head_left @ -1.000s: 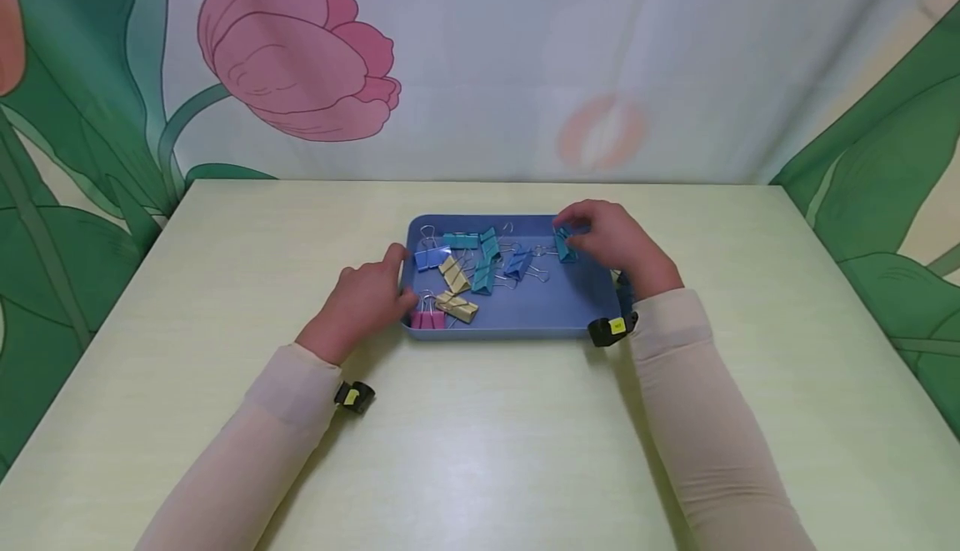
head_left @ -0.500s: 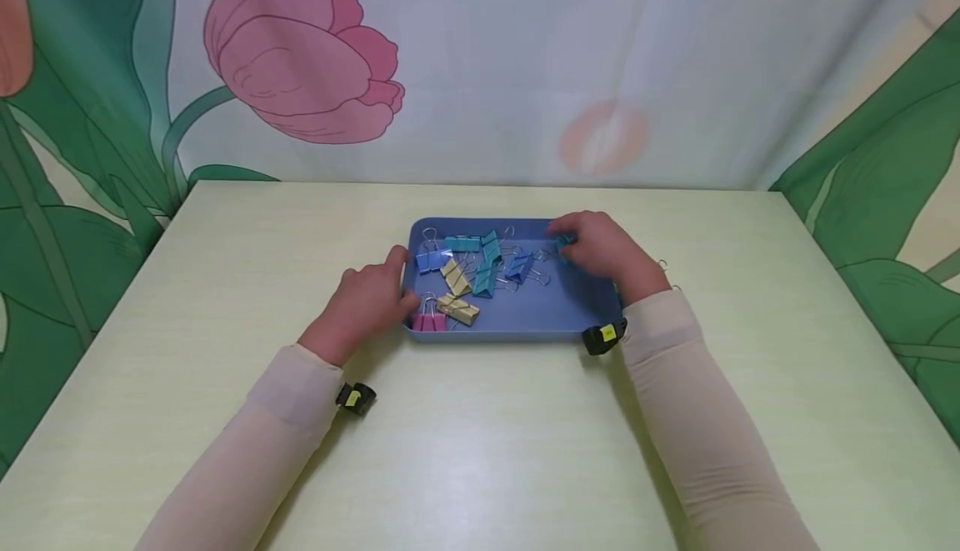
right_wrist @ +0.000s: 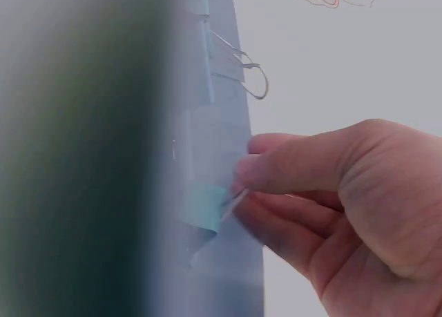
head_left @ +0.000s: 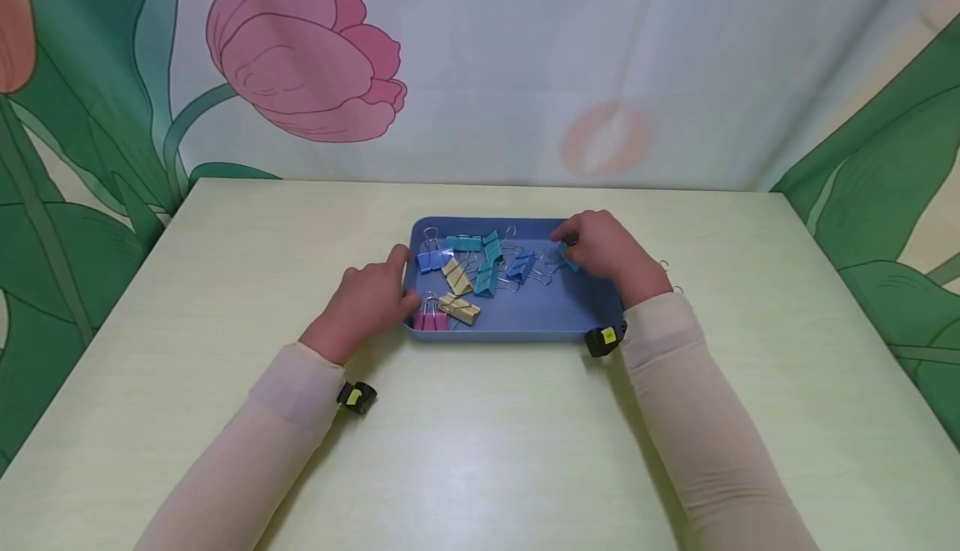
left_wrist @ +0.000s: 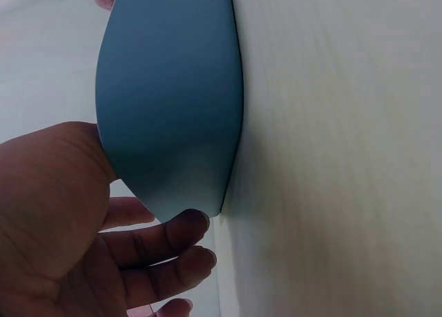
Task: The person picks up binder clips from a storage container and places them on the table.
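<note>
Slight shift vs. 1 s ago: R hand (head_left: 611,247) is lower, nearer the person, and the teal clip (right_wrist: 202,208) under it has slid a bit the same way; L hand (head_left: 363,303) approx. same spot. R hand pinches the teal clip by its wire handle, thumb vs. fingers, at the tray end by that hand. L hand grips the tray (head_left: 566,311) at its own end, thumb over the rim, prob. steadying it.

Step in hand, my read: handling one clip apart from the rest. Next move calls for a firm pinch on the wire & keeping it clear of the nearby blue clip (head_left: 520,267), whose handles lie close; snag risk. Other clips bunch toward L hand: more teal & blue, two pale yellow clips (head_left: 458,309), a pink clip (head_left: 431,320) by L thumb. Wire loops (head_left: 664,265) show past R wrist; what they belong to is hidden.

Surface: pale table (head_left: 465,451), light wood look, tray flat on it betw. the hands. Bkgd: cloth (head_left: 487,59) beyond the hands, printed w/ pink flower (head_left: 300,59) & green leaves. Wrist cams (head_left: 357,398) on both light sleeves (head_left: 262,443).
</note>
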A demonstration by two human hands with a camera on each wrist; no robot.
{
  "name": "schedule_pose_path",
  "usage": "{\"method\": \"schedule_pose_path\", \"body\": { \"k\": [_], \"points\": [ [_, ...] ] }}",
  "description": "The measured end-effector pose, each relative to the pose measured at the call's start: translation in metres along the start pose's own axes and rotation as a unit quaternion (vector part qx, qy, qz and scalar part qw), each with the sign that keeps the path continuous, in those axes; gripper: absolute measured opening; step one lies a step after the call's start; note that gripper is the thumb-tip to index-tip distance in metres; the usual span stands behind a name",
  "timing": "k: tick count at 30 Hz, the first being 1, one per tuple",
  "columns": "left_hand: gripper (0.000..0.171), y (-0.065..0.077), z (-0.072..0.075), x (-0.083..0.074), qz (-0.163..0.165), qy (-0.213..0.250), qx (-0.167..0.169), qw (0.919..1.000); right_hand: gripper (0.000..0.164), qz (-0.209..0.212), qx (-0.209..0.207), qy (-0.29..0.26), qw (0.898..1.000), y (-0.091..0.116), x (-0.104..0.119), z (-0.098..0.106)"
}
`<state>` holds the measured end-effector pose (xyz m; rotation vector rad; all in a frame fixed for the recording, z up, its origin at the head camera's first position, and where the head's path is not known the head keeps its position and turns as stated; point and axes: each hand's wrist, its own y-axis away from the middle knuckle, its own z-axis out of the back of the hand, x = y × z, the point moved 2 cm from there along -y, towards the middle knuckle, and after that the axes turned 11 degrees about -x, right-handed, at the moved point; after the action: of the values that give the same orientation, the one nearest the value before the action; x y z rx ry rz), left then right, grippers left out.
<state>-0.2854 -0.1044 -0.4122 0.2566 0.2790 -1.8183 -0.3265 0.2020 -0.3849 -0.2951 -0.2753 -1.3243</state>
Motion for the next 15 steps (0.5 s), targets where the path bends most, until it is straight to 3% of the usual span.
{"method": "schedule_pose_path", "body": {
  "k": [6,15],
  "points": [
    [0.055,0.0003,0.0008,-0.0011,0.004,0.002,0.006,1.0,0.037,-0.003,0.025,0.002,1.0,0.0029,0.0021,0.0056],
    [0.055,-0.0007,-0.0015,0.0001,0.003,0.002,0.004,1.0,0.023,-0.021,0.028,-0.003,0.999,0.0056,0.0018,0.0079]
  ]
}}
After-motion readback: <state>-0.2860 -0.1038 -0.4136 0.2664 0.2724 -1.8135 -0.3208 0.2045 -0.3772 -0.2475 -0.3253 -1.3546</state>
